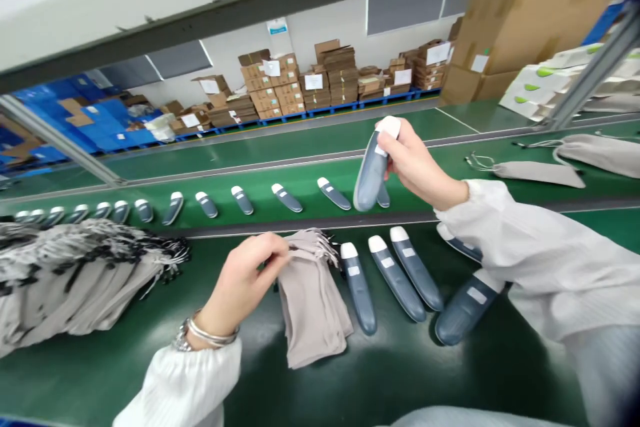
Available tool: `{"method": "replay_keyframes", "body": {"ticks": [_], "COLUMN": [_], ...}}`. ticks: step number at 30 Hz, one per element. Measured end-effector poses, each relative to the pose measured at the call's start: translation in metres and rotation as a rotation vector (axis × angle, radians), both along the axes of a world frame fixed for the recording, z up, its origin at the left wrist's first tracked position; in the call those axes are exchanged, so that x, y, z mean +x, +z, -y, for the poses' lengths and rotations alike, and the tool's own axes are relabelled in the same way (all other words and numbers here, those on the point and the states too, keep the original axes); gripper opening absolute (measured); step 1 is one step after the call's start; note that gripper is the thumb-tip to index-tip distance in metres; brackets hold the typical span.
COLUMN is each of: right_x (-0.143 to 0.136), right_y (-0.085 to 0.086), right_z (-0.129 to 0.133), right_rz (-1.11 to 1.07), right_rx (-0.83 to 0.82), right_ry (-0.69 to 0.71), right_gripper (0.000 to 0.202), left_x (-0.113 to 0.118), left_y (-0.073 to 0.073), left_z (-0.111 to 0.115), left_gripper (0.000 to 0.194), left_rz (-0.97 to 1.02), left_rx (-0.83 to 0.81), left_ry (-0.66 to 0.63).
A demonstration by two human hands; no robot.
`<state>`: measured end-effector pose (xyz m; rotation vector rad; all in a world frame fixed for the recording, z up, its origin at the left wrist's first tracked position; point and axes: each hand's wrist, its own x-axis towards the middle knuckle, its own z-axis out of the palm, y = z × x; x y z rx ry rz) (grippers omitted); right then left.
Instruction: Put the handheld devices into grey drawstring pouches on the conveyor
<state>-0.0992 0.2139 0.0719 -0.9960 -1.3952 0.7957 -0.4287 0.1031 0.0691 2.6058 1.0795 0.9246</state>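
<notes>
My right hand point(413, 163) grips a long, rounded blue-grey case with a white end point(371, 170), held up tilted over the conveyor belt. At the top edge of a stack of grey drawstring pouches point(315, 307), my left hand point(253, 270) is closed, thumb and forefinger pinching the uppermost pouch near its cords. Right of the stack, several more blue-grey cases point(359, 290) lie on the dark green work surface point(240, 373), white ends pointing away from me. One of them is partly hidden by my right sleeve.
A row of similar cases point(242, 201) lies along the green belt point(260, 213). A large heap of grey pouches point(75, 287) is at left. Two filled-looking pouches point(540, 172) lie on the belt at right. A metal post point(590, 67) and overhead beam frame the station; cartons point(273, 87) stand behind.
</notes>
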Motion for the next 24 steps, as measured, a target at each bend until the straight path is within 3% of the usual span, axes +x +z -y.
{"method": "replay_keyframes", "body": {"ticks": [3,6,10,13,18,24], "right_x": [-0.051,-0.077,-0.086,-0.087,-0.088,-0.082], "right_y": [0.015,0.019,0.019,0.021,0.022,0.016], "right_z": [0.035,0.051,0.055,0.059,0.057,0.042], "right_rz": [-0.159,-0.164,-0.092,0.085,0.211,0.068], "right_rx": [0.031,0.018,0.061,0.124,0.033,-0.015], "right_ry": [0.268,0.412,0.42,0.484,0.598,0.473], "right_gripper": [0.043,0.045,0.041,0.033,0.033,0.028], "left_x": [0.01,0.016,0.019,0.023,0.033,0.034], "left_y": [0.01,0.014,0.013,0.01,0.005,0.007], "left_z": [0.009,0.015,0.015,0.009,0.005,0.006], "left_gripper": [0.015,0.016,0.016,0.016,0.017,0.017], "left_rz": [0.157,0.196,0.258,0.348,0.394,0.411], "left_rx": [-0.129,-0.179,-0.182,-0.16,-0.106,-0.108], "left_ry": [0.025,0.037,0.077,0.142,0.307,0.188]}}
